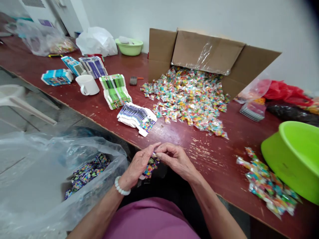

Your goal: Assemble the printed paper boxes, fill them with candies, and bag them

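Observation:
A small dark printed carton (151, 166) with colourful pictures is held between my hands at the table's front edge. My left hand (139, 164) is closed along its left side. At the carton's upper end, my right hand (176, 161) pinches with thumb and fingers; the exact spot is partly hidden by the fingers. Just beyond my hands lies a fanned stack of flattened purple cartons (137, 116). A large heap of small wrapped candies (189, 96) spills from a cardboard box (206, 51) lying on its side.
Left of me, a see-through bag (99, 187) holds several dark cartons (87, 174). Green flat cartons (116, 91), a white mug (87, 85) and blue cartons (57, 77) stand farther left. On the right are a green basin (279, 149) and loose candies (269, 186).

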`<state>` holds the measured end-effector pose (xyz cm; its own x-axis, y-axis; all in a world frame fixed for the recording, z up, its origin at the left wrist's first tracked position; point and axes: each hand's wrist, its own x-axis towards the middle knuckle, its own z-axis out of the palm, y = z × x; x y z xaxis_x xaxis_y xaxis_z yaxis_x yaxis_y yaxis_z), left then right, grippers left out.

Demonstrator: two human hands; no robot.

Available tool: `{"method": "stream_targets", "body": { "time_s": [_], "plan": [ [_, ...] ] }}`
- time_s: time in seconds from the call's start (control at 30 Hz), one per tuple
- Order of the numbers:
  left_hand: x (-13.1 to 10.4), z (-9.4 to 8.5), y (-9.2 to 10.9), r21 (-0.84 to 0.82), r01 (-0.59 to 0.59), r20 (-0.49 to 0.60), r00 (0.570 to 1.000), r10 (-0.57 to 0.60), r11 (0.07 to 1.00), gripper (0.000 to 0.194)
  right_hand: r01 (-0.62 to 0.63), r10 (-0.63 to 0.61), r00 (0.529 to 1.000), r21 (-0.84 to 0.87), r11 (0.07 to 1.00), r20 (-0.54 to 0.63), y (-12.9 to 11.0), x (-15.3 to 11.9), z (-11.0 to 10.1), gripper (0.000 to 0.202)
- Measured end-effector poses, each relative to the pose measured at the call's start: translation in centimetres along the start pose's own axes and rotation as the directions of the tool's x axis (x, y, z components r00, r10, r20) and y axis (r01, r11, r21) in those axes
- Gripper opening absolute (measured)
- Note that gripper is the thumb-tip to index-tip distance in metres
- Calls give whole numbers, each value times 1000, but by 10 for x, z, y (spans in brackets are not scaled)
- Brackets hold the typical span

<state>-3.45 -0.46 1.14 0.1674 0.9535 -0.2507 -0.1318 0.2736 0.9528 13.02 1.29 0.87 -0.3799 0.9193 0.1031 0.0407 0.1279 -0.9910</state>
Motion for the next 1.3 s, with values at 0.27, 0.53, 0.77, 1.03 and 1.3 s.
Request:
{"method": "stream_targets", "body": {
  "time_s": [0.27,0.53,0.77,1.03,1.3],
  "plan": [
    [-3,3,-18,-255,181,-29,981,-194,950,55,-59,63,993,38,998,-105,28,0,19,24],
    [-16,-6,-37,-348,328,106,945,-311,878,44,-90,-223,930,-769,633,-292,72,99,-41,40],
    [-23,-27,-46,-220,326,31,944,-327,920,41,-86,-221,960,-934,346,-170,88,89,-42,33],
    [1,-29,-25,-249,181,-69,977,-204,951,48,-67,-327,890,-801,595,-318,88,26,-54,28],
    [11,-20,-23,-333,65,-235,960,-150,941,48,-208,178,923,-53,977,-340,34,-23,-34,33]
  ]
}}
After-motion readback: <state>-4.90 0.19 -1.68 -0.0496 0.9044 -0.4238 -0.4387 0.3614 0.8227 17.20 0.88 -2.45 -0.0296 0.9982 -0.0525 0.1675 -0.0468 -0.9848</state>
